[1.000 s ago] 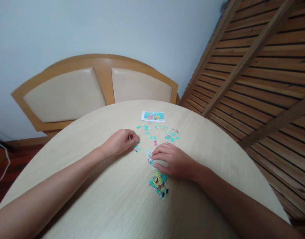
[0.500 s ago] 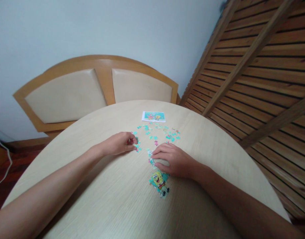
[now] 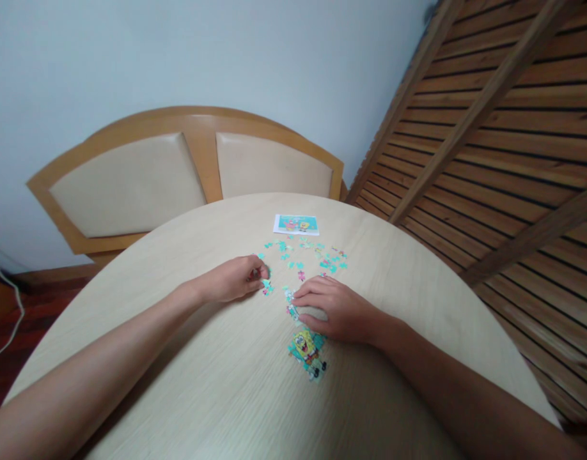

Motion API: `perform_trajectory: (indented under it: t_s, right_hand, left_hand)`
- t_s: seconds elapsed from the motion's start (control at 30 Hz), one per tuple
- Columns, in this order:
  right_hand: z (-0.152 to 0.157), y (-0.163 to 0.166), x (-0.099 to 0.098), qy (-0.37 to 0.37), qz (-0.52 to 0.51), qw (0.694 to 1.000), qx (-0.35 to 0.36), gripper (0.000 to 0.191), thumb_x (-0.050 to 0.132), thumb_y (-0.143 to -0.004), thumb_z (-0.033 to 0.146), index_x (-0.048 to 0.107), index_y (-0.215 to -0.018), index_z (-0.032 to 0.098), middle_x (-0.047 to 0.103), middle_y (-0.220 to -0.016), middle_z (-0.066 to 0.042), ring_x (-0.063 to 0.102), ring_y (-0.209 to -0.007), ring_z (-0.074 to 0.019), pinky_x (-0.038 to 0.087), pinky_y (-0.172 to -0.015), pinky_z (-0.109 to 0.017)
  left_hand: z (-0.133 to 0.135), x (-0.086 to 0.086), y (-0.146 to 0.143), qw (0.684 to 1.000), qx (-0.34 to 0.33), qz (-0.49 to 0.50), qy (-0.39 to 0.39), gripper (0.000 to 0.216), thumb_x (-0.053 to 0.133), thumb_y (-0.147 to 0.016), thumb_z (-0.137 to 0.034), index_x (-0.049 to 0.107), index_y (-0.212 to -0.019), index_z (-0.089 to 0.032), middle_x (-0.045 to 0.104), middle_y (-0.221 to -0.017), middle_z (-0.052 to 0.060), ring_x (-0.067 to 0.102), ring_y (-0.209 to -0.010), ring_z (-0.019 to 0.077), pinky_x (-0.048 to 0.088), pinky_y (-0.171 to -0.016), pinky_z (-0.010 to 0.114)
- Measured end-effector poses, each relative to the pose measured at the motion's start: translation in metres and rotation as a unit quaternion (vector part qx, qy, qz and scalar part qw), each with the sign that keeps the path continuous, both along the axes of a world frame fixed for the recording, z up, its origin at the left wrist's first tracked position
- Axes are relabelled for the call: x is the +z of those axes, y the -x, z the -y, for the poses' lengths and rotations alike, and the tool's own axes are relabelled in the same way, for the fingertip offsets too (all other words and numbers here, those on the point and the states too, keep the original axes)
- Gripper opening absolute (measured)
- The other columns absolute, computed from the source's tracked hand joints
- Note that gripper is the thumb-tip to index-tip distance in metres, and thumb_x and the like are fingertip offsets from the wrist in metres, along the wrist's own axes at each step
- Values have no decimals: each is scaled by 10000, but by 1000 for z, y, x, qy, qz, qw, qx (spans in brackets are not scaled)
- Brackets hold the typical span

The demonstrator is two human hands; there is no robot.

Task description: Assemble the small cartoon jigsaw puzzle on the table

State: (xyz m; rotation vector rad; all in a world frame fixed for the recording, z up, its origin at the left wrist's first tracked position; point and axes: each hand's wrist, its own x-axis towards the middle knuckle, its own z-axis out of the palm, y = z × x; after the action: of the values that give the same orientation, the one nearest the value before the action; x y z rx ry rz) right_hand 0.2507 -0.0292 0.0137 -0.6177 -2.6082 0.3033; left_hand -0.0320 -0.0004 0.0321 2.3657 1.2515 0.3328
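Note:
My left hand (image 3: 243, 276) is closed in a pinch at the left edge of the scattered pieces, on a small teal puzzle piece (image 3: 266, 283). Just below its fingertips lie more pieces (image 3: 268, 291) with pink on them. My right hand (image 3: 334, 306) lies low on the table, fingers stretched out and thumb apart. Its fingertips touch the side of a narrow group of white, teal and pink puzzle pieces (image 3: 292, 311). Nearer to me is a joined puzzle section (image 3: 306, 348) showing a yellow square cartoon figure; the right thumb is close to its top edge.
Loose puzzle pieces (image 3: 332, 260) are spread beyond my hands on the round wooden table (image 3: 202, 383). Behind them lies a picture card (image 3: 297, 224). A padded bench back (image 3: 207, 153) stands past the table, with a slatted wooden screen (image 3: 490, 140) at right.
My left hand has shifted slightly right, its fingers drawn in closer to the pieces. My right hand has stayed in nearly the same place.

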Motion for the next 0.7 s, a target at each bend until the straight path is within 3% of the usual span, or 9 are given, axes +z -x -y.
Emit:
perform_trajectory:
  t_s: [0.2,0.33,0.43,0.7]
  right_hand:
    - [1,0,2,3,-1,1000,3,213,660,-907,282,738,-1083,189,740,-1109,-78,655,-1047,-236,473,-956,-408]
    - [1,0,2,2,0,1000,2,219,666,-902,279,737,-1089,188,739,-1110,-79,657,-1046,-239,476,-954,-410]
    - [1,0,1,-2,-4,1000,3,219,672,-897,283,736,-1087,193,741,-1106,-77,659,-1043,-239,476,-956,-411]
    - [1,0,2,-9,-9,1000,6,222,660,-896,274,735,-1088,191,754,-1100,-70,665,-1050,-232,477,-961,-404]
  left_hand:
    - [3,4,-4,998,-27,6,48,149,544,-841,-214,662,-912,-158,682,-811,33,586,-699,150,433,-658,253]
    - [6,5,-6,997,-38,52,37,249,545,-859,-221,658,-1069,-151,680,-856,42,578,-721,153,442,-666,256]
    - [8,4,-11,996,-41,76,37,234,521,-910,-256,701,-1023,-158,697,-841,45,579,-717,152,447,-678,262]
    - [16,-16,-40,978,64,198,-29,262,520,-957,-313,724,-952,-149,749,-904,75,642,-777,175,489,-726,295]
